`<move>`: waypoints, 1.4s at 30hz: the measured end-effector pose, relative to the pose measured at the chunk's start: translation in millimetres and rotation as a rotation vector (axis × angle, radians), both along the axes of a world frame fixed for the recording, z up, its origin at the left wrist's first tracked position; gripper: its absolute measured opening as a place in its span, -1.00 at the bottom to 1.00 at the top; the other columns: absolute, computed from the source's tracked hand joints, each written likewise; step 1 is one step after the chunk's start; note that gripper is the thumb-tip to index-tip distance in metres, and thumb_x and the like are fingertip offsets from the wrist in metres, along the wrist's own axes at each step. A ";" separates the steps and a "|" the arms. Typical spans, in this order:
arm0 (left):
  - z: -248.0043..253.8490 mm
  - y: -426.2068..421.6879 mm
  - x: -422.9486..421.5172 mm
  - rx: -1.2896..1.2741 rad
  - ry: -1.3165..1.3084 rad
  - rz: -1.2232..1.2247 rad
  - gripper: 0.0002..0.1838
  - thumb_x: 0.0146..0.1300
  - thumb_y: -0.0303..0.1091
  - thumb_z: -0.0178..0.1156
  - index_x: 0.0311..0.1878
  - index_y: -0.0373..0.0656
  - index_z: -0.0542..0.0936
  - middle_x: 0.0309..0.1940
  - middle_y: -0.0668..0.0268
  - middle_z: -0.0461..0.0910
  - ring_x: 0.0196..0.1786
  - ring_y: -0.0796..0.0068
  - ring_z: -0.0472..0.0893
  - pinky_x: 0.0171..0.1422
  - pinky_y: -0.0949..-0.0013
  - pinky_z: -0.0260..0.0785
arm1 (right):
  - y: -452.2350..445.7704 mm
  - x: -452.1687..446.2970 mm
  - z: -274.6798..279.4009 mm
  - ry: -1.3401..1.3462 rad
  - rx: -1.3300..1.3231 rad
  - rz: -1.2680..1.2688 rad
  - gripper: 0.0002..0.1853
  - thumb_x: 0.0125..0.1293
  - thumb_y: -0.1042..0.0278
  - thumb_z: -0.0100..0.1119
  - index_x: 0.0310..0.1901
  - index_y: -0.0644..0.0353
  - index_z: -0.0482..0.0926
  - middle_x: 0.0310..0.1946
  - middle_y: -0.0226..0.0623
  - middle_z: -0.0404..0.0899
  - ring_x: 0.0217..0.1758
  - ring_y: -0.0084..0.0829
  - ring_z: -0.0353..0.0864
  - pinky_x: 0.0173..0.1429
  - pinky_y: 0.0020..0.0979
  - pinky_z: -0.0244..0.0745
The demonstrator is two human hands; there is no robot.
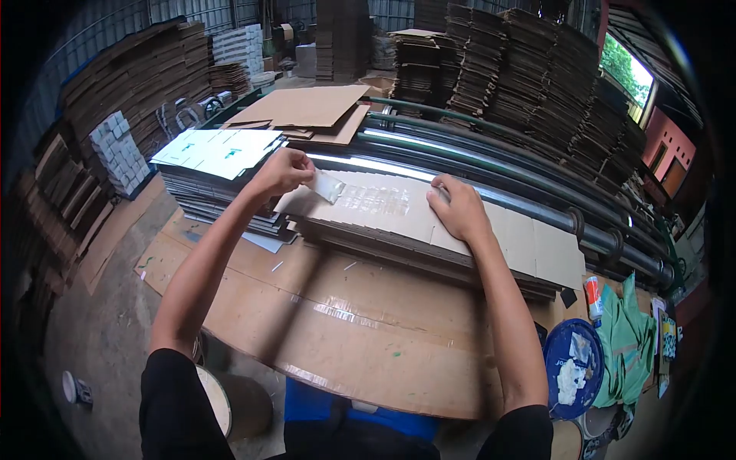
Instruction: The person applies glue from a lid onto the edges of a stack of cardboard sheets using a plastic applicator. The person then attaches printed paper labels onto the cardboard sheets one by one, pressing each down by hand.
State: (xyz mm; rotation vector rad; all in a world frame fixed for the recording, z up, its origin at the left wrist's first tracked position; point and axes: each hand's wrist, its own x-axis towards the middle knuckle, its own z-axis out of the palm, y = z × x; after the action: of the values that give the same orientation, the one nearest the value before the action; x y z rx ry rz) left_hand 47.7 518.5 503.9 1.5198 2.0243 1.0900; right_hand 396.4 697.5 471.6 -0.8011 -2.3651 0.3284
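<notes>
Workshop with a cardboard-covered desk [414, 307]. Left hand [285, 172]: fingers pinched together on a small translucent film piece [328, 188], extending rightward from the fingertips. Right hand [458, 208]: fingers curled over the far edge of a long stack of grey-brown cardboard strips [506, 228]; grip closure cannot be told. Stack's long axis: left to right, right end nearer the body. A glossy clear patch [376, 201] lies between the hands, film nearer the left. Green print on white sheets [218, 149]: illegible.

Grey corrugated walls [100, 29] were fronted by stacked cardboard [529, 73]; the concrete floor [115, 322] was lit by daylight through a right-hand opening [627, 67].
</notes>
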 end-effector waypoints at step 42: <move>6.6 10.0 46.7 -0.063 -0.066 0.026 -0.81 0.20 -0.33 0.44 -0.23 -0.27 0.77 -0.42 0.31 0.73 -0.46 0.62 0.58 -0.38 0.49 0.40 | -4.5 0.7 3.0 -0.015 -0.016 -0.036 -0.64 0.42 0.07 0.22 0.08 0.14 0.68 0.03 -0.01 0.78 0.14 0.02 0.73 0.35 -0.06 0.52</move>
State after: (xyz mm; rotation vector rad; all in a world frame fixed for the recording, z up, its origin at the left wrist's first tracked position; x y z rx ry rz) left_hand 94.4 528.5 510.5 1.4112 2.0199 1.0619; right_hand 397.1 693.0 474.7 -0.8549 -2.3620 0.3283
